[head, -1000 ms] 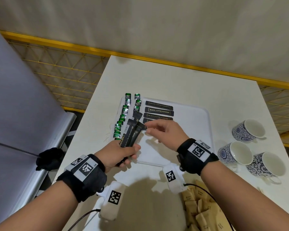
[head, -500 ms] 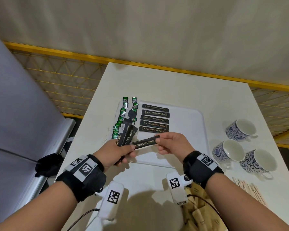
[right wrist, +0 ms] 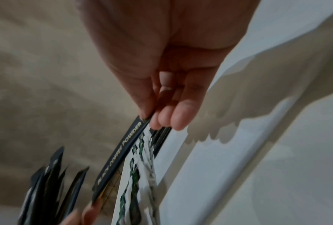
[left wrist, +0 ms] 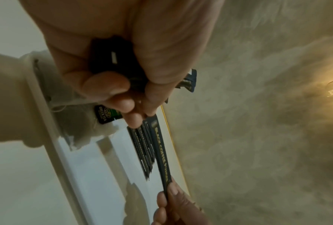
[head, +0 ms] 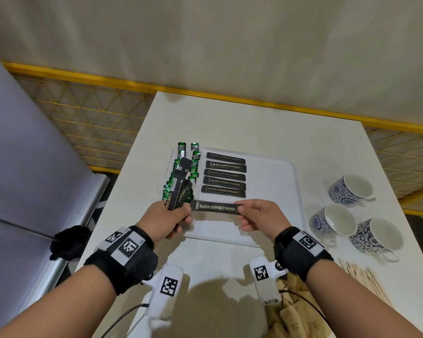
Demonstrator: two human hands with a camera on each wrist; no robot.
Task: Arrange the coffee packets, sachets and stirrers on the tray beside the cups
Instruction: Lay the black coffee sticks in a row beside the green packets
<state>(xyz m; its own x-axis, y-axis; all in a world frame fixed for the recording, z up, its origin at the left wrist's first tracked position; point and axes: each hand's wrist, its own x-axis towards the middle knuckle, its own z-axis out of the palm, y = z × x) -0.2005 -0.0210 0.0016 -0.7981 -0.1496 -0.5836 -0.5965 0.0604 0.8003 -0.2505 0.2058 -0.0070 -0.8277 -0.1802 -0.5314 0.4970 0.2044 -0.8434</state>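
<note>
On the white tray (head: pixel 274 191) lie several black coffee powder packets (head: pixel 225 174) in a column, with green tea sachets (head: pixel 194 152) along its left edge. My left hand (head: pixel 166 215) grips a bunch of black packets (head: pixel 178 189) fanned upward over the tray's left side. My right hand (head: pixel 259 215) pinches the right end of one black packet (head: pixel 216 207), held level just above the tray below the column. That packet (left wrist: pixel 161 153) also shows in the left wrist view, and its gold lettering (right wrist: pixel 123 147) in the right wrist view.
Three blue-patterned cups (head: pixel 349 189) stand on the white table (head: pixel 230 118) right of the tray. Wooden stirrers (head: pixel 362 279) lie near the right front edge and brown paper sachets (head: pixel 293 320) near the front. A yellow mesh fence borders the table; a black glove (head: pixel 69 242) lies at left.
My right hand has drawn one black packet out of the bunch in my left hand and turned it level, moving it right and toward the front of the tray. The left hand stayed put.
</note>
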